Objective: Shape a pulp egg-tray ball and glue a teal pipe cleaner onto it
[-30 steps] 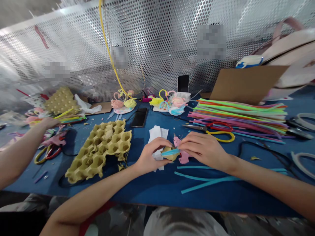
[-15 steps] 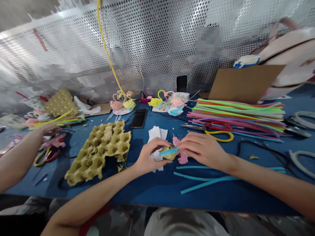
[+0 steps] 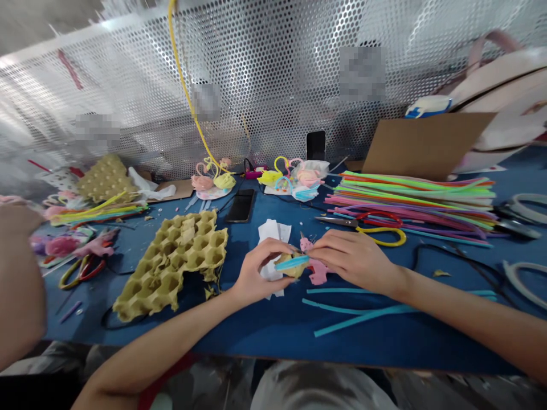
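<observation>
Teal pipe cleaner (image 3: 291, 262) and a small tan craft piece (image 3: 294, 273) are pinched between the person's hands, near the middle of the blue tabletop (image 3: 265, 336), with a pink foam shape (image 3: 318, 273) right beside them. The left hand (image 3: 260, 271) is curled around the tan piece and the teal pipe cleaner, while the right hand (image 3: 352, 259) grips the pink foam shape at its upper end, its fingers nearly touching the left hand. Under the left hand lies white paper (image 3: 269, 233). Loose teal strips (image 3: 363, 320) lie between the hands and the tabletop's front edge.

Left of the hands sits a torn yellow pulp egg tray (image 3: 171, 262). Beyond it, a co-worker's blurred forearm (image 3: 19, 279) rises at the left edge of the view, and what its hand holds cannot be told. Scissors with red and yellow handles (image 3: 81, 270) lie just past the tray.

Farther right, yellow-and-red-handled scissors (image 3: 380, 230) lie against a heap of neon pipe cleaners (image 3: 410, 196). A black phone (image 3: 240, 205) lies flat near pipe-cleaner figures (image 3: 211, 179) and (image 3: 294, 176) at the back. Behind them, a cardboard sheet (image 3: 427, 145) leans by a perforated metal panel (image 3: 273, 62).
</observation>
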A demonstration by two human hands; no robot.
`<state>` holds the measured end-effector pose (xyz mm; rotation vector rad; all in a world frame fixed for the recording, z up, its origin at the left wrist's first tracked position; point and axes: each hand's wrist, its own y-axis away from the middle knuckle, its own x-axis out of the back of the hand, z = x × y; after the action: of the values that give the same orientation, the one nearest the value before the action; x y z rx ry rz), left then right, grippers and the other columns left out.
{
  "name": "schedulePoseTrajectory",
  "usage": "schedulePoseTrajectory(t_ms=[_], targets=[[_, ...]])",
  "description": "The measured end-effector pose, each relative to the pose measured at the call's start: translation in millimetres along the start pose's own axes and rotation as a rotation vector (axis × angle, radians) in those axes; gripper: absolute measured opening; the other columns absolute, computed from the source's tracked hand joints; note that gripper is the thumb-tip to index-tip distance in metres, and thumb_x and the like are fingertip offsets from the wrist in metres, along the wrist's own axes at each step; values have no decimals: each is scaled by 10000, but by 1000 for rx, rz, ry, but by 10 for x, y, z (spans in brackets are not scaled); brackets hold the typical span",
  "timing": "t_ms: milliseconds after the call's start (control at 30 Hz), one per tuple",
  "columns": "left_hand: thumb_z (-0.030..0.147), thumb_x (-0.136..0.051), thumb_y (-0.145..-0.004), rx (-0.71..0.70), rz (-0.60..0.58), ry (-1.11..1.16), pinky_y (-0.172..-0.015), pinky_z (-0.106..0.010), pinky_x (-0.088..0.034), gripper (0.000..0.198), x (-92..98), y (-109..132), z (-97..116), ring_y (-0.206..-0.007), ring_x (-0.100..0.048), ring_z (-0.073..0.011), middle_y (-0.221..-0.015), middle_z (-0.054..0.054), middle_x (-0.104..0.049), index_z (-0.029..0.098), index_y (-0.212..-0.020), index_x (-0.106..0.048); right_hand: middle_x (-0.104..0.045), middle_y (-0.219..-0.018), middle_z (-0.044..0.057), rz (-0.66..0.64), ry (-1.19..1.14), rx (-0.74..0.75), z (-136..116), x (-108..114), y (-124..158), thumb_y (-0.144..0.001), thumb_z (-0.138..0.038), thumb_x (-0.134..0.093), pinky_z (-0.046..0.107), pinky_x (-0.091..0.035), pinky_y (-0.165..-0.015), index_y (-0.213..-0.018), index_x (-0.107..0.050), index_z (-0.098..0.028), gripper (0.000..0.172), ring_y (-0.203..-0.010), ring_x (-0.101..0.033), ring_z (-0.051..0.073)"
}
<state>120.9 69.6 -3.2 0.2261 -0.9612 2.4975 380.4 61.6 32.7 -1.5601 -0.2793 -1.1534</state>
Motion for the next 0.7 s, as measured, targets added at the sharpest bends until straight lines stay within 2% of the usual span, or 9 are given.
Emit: schedulePoseTrajectory(t_ms=[333, 533, 700], targets=[[185, -722, -809, 6, -37, -142, -999, -442, -523, 483, 24, -54, 47, -1146, -601, -277, -1194, -134, -619, 224, -1280, -624, -743, -1011, 79, -54, 34, -80, 162, 2, 2, -1006, -139, -495, 330, -540, -808, -1068, -739, -186, 256, -902, -659, 195], [192, -738, -803, 5, -46, -183, -1007, -424, -493, 507, 40, -61, 42, -1138, -597, -272, -1195, -117, -620, 221, -1293, -612, -714, -1013, 82, -23, 54, -151, 242, 28, 8, -1014, -188, -518, 337, -526, -829, -1052, -740, -191, 226, -935, -646, 202], [189, -733, -831, 3, -12, -131, -1000, -403, -498, 512, 36, -18, -28, -1146, -613, -266, -1233, -125, -635, 220, -1315, -569, -687, -1008, 79, -26, 69, -196, 271, 35, 8, -1013, -204, -534, 328, -523, -801, -1017, -740, -189, 207, -935, -628, 205]])
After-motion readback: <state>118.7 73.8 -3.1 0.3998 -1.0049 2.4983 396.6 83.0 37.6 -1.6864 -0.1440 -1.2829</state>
